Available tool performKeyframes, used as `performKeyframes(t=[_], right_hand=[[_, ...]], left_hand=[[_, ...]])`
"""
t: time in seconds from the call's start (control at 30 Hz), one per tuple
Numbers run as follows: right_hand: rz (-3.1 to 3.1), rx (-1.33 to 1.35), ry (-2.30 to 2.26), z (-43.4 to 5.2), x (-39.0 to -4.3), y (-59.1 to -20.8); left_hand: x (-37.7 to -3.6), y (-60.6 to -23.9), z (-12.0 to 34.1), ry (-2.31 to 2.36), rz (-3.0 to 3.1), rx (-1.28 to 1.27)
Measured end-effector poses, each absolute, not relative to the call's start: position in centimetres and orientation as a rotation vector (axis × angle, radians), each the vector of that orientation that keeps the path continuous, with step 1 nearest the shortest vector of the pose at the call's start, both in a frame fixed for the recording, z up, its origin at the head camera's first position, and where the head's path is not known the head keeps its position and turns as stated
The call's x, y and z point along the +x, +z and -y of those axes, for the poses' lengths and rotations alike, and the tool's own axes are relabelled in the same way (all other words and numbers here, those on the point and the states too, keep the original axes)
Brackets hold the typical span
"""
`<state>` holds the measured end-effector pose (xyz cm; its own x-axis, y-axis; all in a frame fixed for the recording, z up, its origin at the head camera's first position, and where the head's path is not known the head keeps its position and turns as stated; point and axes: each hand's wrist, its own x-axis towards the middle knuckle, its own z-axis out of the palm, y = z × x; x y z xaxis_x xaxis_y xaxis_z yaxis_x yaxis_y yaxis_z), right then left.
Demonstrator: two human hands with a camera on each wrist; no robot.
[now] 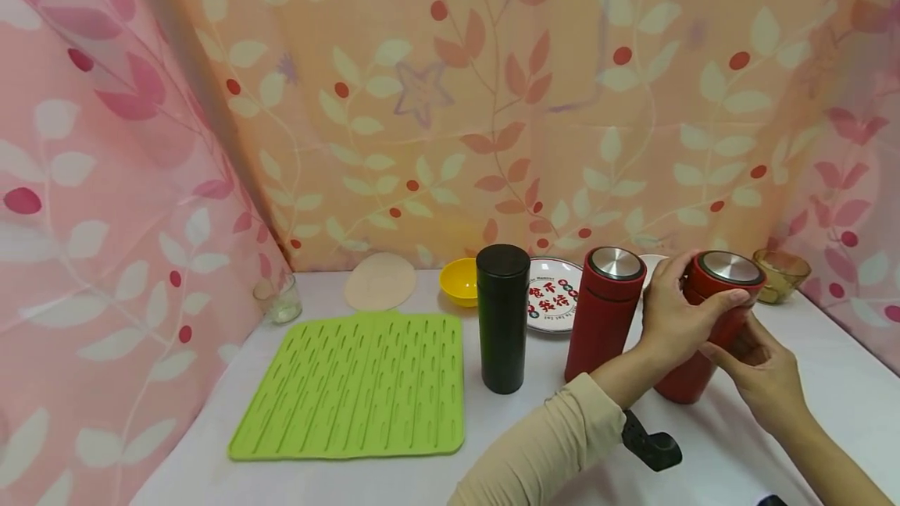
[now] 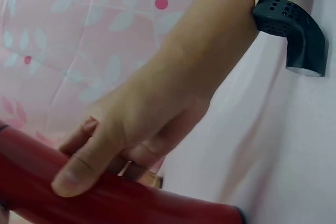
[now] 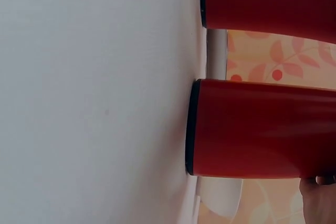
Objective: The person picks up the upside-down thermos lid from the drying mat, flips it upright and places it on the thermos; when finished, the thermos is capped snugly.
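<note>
My left hand [image 1: 671,307] grips the upper part of a red thermos [image 1: 692,369] with a silver-topped lid, its thumb lying across the body below the lid. Lower down, on the right side, my right hand [image 1: 762,373] holds the same thermos with thumb and curled fingers. In the left wrist view the right thumb presses along the thermos [image 2: 131,203]. The black base of the thermos [image 3: 252,129] is right at the tabletop in the right wrist view. Beside it, to the left, stands a second red thermos [image 1: 601,326], partly hidden by the left wrist.
A black flask [image 1: 503,318] stands left of the red ones. Behind are a yellow bowl [image 1: 458,283], a printed white plate [image 1: 551,318] and a cream disc [image 1: 380,281]. A green ridged mat [image 1: 358,389] lies left. Glass vessels stand at far left [image 1: 280,299] and right [image 1: 780,276].
</note>
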<state>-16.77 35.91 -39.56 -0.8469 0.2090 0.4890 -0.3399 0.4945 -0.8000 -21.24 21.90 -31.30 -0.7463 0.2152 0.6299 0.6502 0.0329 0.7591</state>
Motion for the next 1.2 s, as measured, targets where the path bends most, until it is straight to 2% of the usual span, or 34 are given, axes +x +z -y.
performKeyframes(t=[0.2,0.37,0.57,0.7,0.77,0.87,0.97,1.1,1.2], right_hand=[[2.165,0.147,1.390,-36.2,-16.6,-39.5],[2.103,0.203,1.451,-36.2,-16.7,-39.4],[1.984,0.269,1.609,-36.4,-16.4,-39.2],[1.911,0.323,1.685,-36.7,-16.0,-39.0],[1.937,0.309,1.641,-36.8,-15.8,-38.9],[2.081,0.248,1.442,-36.6,-15.4,-38.7],[2.158,0.261,1.322,-36.2,-14.8,-38.1],[2.211,0.169,1.195,-35.5,-13.8,-37.1],[2.231,0.157,0.926,-34.0,-12.7,-36.6]], left_hand=[[-20.8,-30.5,-21.2,-1.676,2.187,-0.920],[-19.8,-29.5,-19.1,-1.568,2.283,-1.066],[-17.4,-28.8,-13.5,-1.447,2.456,-1.330],[-16.2,-29.6,-9.0,-1.478,2.618,-1.560],[-15.9,-30.6,-6.8,-1.316,2.676,-1.613],[-15.6,-32.3,-3.6,-0.960,2.686,-1.551],[-15.3,-34.0,-1.3,-0.651,2.706,-1.369],[-15.2,-35.5,1.0,-0.449,2.822,-1.150],[-15.3,-36.4,2.3,-0.364,2.916,-1.023]])
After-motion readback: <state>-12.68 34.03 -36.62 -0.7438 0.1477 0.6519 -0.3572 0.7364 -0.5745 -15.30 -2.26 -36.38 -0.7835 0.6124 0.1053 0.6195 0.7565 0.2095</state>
